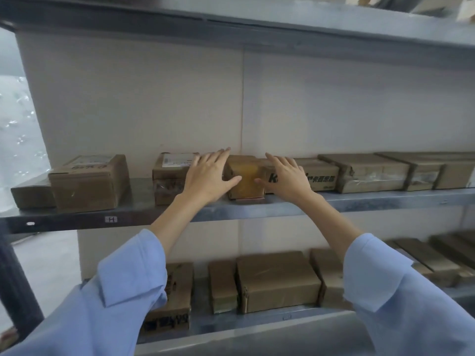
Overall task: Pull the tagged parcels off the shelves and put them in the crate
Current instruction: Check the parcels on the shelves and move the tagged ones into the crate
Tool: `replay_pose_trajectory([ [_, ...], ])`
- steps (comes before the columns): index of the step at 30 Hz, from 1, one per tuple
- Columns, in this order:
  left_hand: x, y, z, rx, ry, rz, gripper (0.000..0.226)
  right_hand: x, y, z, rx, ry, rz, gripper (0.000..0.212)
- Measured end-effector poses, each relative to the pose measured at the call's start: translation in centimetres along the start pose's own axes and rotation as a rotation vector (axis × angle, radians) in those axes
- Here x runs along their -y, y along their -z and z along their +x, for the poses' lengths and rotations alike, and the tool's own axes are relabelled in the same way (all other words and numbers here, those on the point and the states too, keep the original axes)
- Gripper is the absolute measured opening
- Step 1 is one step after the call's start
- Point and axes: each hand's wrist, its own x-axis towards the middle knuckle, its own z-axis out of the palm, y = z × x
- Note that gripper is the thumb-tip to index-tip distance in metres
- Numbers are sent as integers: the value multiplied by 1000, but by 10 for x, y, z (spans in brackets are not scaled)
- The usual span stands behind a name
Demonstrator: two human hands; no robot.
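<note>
With fingers spread and not yet closed, the left hand and right hand flank the yellow-taped parcel, wedged between neighbouring boxes on the middle shelf, likely to work it free

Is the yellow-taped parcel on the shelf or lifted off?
On it: the yellow-taped parcel sits on the shelf, left hand and right hand flanking it.
</note>
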Motion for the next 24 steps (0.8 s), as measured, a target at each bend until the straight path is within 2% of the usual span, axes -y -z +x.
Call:
replay_pose_trajectory([
  [13, -17, -23, 10, 42, 68, -73, 76, -9, -14, 10, 25, 83, 64, 73],
  [18, -15, -29, 10, 101, 155, -208, 75, -4, -18, 9, -1, 102, 131, 67],
  [24, -14, -32, 5, 68, 212, -449, 73, 2, -16, 3, -52, 96, 259, 64],
])
